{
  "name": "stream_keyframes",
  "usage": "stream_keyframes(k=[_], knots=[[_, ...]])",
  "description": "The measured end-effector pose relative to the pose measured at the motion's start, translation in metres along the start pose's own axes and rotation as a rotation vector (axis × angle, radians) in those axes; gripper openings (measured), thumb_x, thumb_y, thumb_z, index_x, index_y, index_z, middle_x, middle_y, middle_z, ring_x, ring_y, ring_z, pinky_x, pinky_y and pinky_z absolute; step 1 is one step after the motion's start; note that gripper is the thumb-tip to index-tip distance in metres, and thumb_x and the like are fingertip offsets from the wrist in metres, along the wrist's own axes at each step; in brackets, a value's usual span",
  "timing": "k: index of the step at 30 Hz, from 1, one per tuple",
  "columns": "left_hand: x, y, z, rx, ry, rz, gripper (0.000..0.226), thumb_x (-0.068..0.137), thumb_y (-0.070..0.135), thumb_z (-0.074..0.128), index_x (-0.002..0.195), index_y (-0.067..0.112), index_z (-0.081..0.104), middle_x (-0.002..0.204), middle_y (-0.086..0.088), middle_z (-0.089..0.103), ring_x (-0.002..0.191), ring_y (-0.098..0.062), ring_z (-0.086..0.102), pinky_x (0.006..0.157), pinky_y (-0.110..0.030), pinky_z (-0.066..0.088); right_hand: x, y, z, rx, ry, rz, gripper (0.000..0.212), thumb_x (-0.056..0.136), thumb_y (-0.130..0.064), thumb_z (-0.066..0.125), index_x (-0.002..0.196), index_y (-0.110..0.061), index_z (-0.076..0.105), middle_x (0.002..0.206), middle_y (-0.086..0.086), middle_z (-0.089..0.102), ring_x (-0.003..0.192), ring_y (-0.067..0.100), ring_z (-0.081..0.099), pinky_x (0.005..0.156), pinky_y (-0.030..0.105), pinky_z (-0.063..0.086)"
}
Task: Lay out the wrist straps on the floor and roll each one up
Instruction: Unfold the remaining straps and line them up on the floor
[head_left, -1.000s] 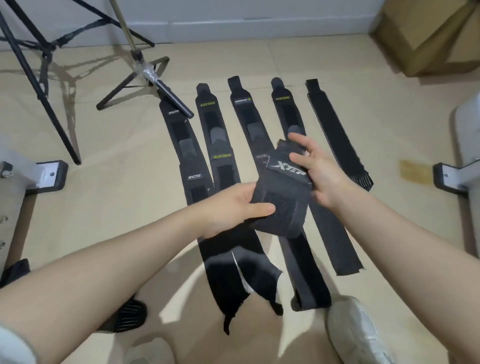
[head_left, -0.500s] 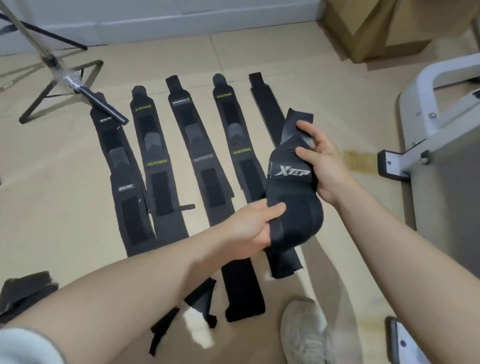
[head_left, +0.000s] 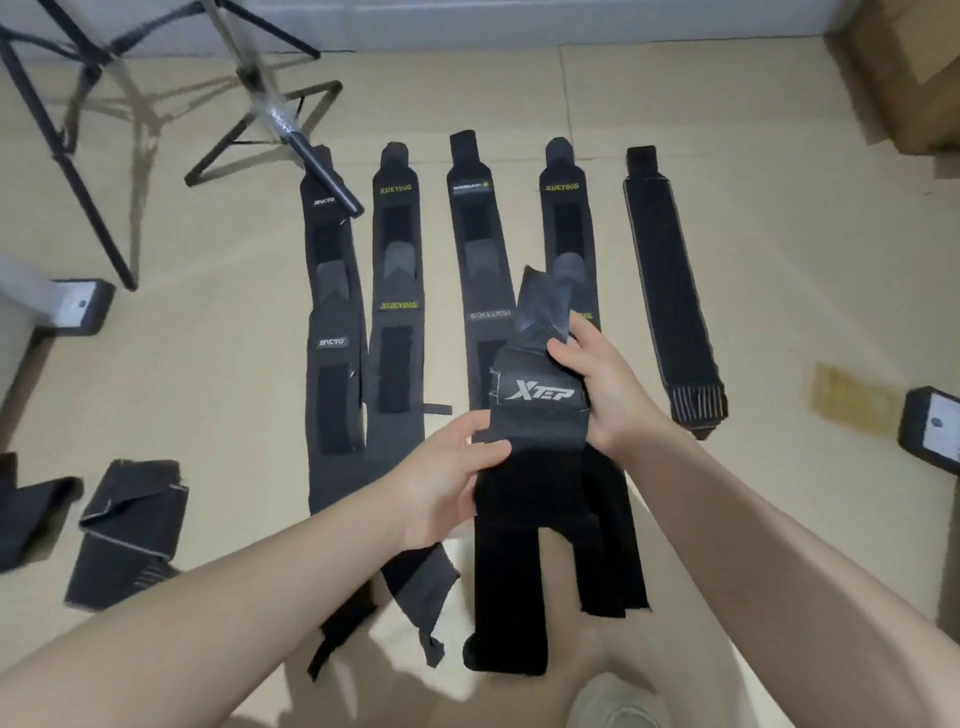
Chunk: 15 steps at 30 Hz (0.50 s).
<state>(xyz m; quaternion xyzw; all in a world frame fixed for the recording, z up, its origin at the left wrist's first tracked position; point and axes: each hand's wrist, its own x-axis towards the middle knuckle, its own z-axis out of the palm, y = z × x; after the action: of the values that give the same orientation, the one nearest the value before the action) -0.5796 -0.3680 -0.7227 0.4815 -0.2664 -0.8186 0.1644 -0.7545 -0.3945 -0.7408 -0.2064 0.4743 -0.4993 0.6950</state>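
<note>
Two hands: both hold the XTEP strap (head_left: 540, 410) above the floor (head_left: 218, 364).
Left hand (head_left: 447, 483): fingers curled on strap's left edge, thumb on top.
Right hand (head_left: 597, 379): pinches upper right edge.
Strap look: black, white logo, tail hanging.
Laid flat: five wrist straps (head_left: 397, 291).
Folded straps (head_left: 124, 530): two, at left.

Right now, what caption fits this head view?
Both hands hold a black XTEP strap above five straps laid flat on the floor.
</note>
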Motion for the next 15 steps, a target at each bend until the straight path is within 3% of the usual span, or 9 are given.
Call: stream_keyframes(k=[6, 10, 13, 15], knots=[[-0.052, 0.064, -0.047, -0.135, 0.09, 0.115, 0.028, 0.095, 0.002, 0.045, 0.119, 0.006, 0.058, 0.107, -0.014, 0.069, 0.079, -0.019, 0.071, 0.065, -0.026, 0.059, 0.031, -0.017, 0.095, 0.077, -0.186, 0.069, 0.057, 0.09, -0.001, 0.037, 0.142, -0.025, 0.039, 0.122, 0.009, 0.061, 0.094, 0.023, 0.065, 0.072, 0.032, 0.054], [-0.074, 0.095, -0.102, -0.134, 0.133, 0.154, 0.028, 0.094, 0.001, 0.043, 0.114, 0.005, 0.061, 0.1, -0.012, 0.071, 0.074, -0.018, 0.071, 0.062, -0.026, 0.059, 0.057, -0.003, 0.156, 0.152, -0.216, 0.138, 0.065, 0.074, -0.007, 0.041, 0.138, -0.02, 0.046, 0.122, 0.012, 0.059, 0.102, 0.028, 0.058, 0.082, 0.037, 0.049], [-0.076, 0.107, -0.155, -0.146, 0.254, 0.192, 0.032, 0.093, 0.001, 0.044, 0.123, 0.001, 0.056, 0.105, -0.016, 0.069, 0.073, -0.019, 0.071, 0.061, -0.025, 0.058, 0.089, 0.024, 0.194, 0.061, -0.185, 0.125, 0.062, 0.084, -0.001, 0.039, 0.142, -0.024, 0.039, 0.126, 0.01, 0.058, 0.102, 0.026, 0.058, 0.08, 0.035, 0.049], [-0.076, 0.115, -0.19, -0.187, 0.295, 0.219, 0.031, 0.094, 0.001, 0.044, 0.123, -0.002, 0.055, 0.104, -0.017, 0.069, 0.073, -0.019, 0.07, 0.06, -0.024, 0.058, 0.111, 0.043, 0.221, -0.017, -0.125, 0.113, 0.056, 0.091, 0.003, 0.042, 0.139, -0.025, 0.041, 0.115, 0.008, 0.063, 0.096, 0.023, 0.062, 0.077, 0.031, 0.051]])
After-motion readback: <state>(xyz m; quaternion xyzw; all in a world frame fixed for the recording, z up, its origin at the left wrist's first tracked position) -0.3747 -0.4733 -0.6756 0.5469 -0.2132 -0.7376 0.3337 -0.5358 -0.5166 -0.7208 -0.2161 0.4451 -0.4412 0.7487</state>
